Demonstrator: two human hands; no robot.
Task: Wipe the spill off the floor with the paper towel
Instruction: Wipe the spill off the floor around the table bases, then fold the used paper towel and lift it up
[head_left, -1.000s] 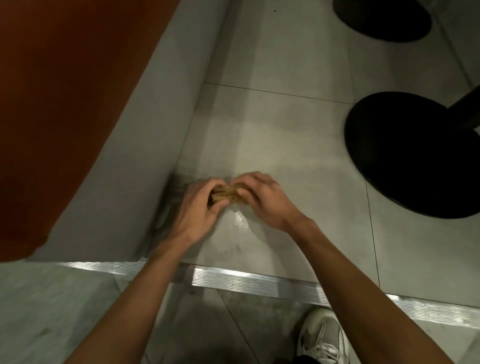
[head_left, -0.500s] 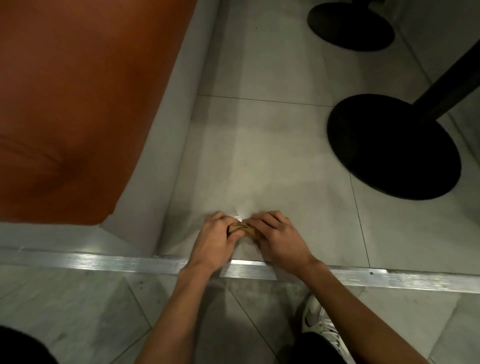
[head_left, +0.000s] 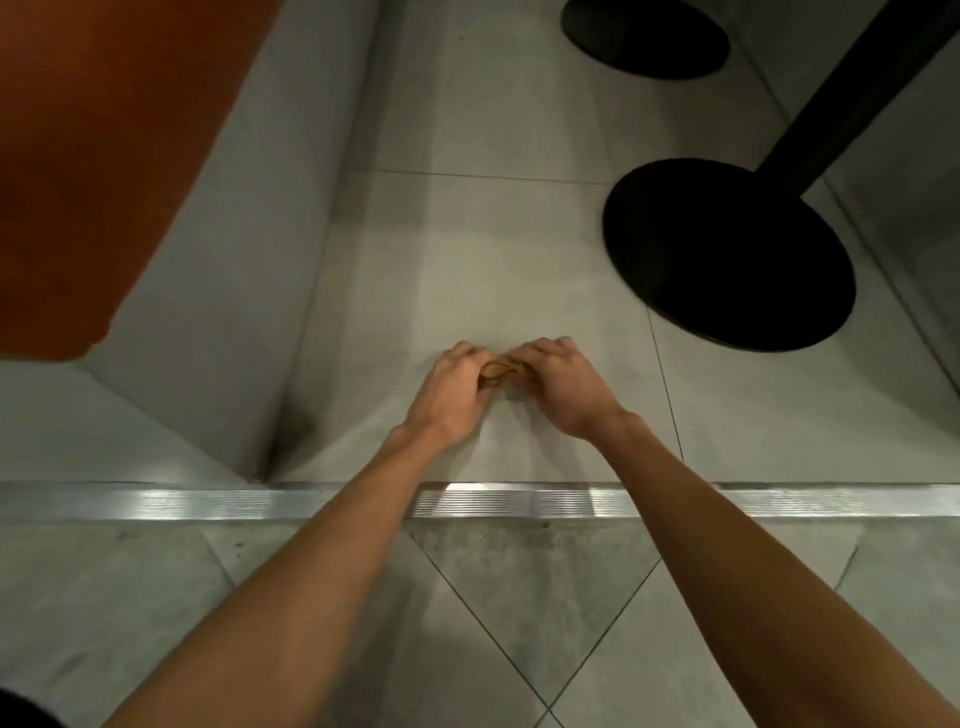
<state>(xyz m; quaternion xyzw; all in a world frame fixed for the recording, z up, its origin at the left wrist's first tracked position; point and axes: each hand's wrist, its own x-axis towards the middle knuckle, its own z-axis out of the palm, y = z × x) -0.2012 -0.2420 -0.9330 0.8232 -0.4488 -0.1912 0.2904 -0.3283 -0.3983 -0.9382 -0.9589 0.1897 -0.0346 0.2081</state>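
Grey tile floor (head_left: 467, 260), a brown paper towel (head_left: 498, 373) bunched up just beyond the metal threshold strip (head_left: 208, 501).
Both the left hand (head_left: 452, 387) and the right hand (head_left: 563, 387) curl their fingers round the crumpled towel, low over the tile; whether it touches the floor is unclear. Wadded this tight, it may smear liquid rather than soak it, and with no wet patch plainly visible a stroke could miss the spill.

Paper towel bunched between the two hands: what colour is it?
Tan-brown. The paper towel shows best in the head view, the only one here.
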